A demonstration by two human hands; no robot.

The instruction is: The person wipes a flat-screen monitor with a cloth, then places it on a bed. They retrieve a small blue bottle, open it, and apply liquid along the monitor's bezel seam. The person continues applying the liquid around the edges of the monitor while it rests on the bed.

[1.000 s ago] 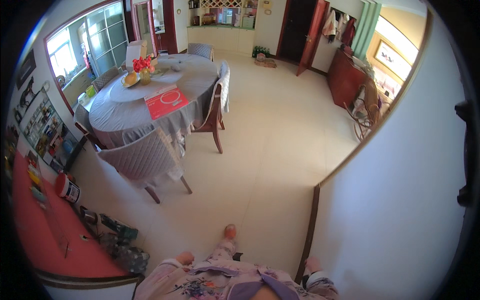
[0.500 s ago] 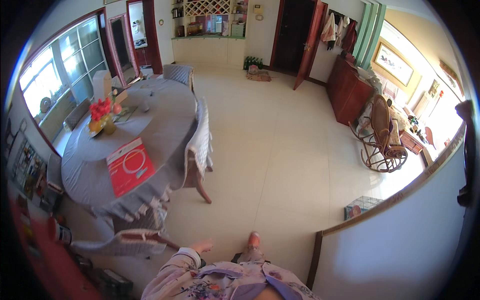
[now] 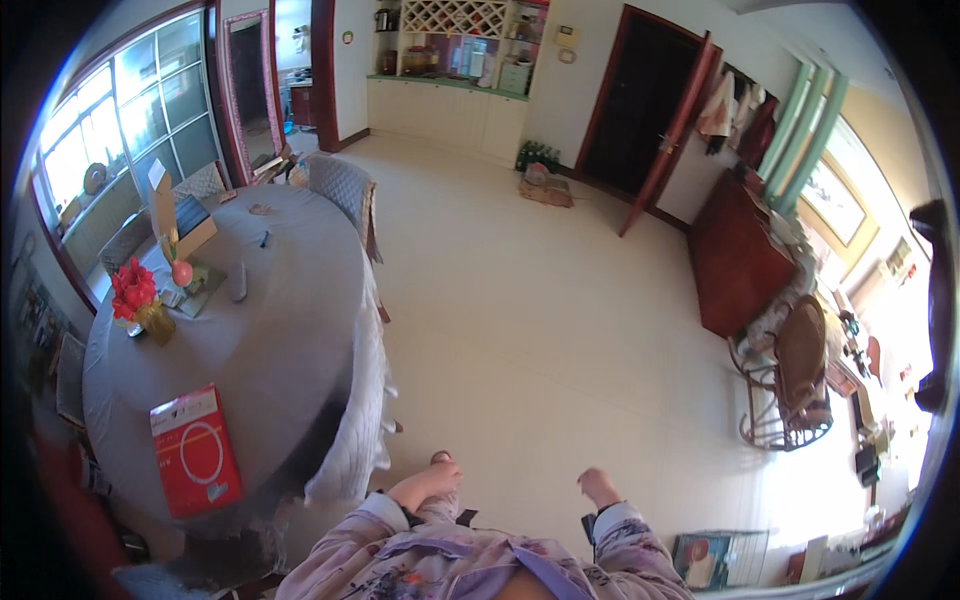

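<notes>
My left hand (image 3: pixel 428 484) hangs low in front of me with loosely curled fingers, holding nothing, next to the draped edge of a round table's grey cloth (image 3: pixel 290 340). My right hand (image 3: pixel 598 487) is out to the right over the pale tiled floor (image 3: pixel 540 330), fingers loose and empty. Both sleeves are lilac with a floral print. On the table lie a red flat box (image 3: pixel 195 450), a vase of red flowers (image 3: pixel 140 298), a dark remote (image 3: pixel 238 282) and an open cardboard box (image 3: pixel 178 215).
A padded chair (image 3: pixel 345 190) stands at the table's far side. A dark wooden cabinet (image 3: pixel 735 260) and a rocking chair (image 3: pixel 790 385) are at the right. An open dark door (image 3: pixel 655 105) and cupboards with shelves (image 3: pixel 450 70) line the back wall. Large windows (image 3: pixel 110 140) fill the left.
The view has moved forward and turned so the table is now close on my left. Both hands have come into view, swinging in front of my body.
</notes>
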